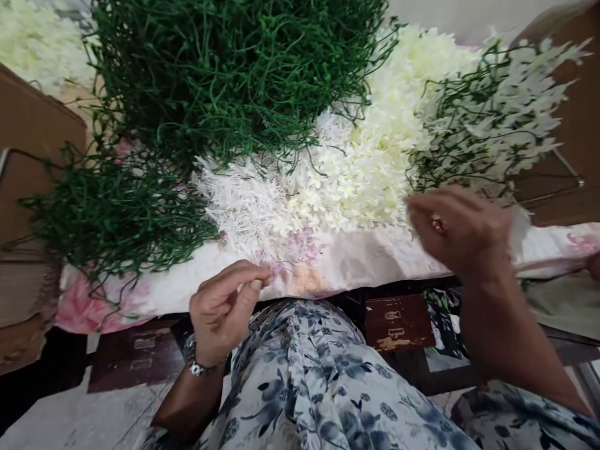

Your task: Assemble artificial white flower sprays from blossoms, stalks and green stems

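Note:
My left hand (225, 312), with a metal watch at the wrist, is closed in a pinch above the cloth's front edge. Whatever sits between thumb and forefinger is too small to make out. Blurred by motion, my right hand (462, 231) is closed with curled fingers, in front of the white flowers on green stems (501, 112). Its fingertips and anything in them are hidden. Between the hands lie a heap of cream-white artificial flowers (360, 175) and a pile of thin white sprigs (248, 200).
A tall heap of green plastic stems (234, 75) fills the back, with a smaller pile of green stems (126, 212) at left. Cardboard boxes stand at the left (37, 112) and right (576, 125). A floral cloth (375, 250) covers the table. More pale flowers (42, 44) lie far left.

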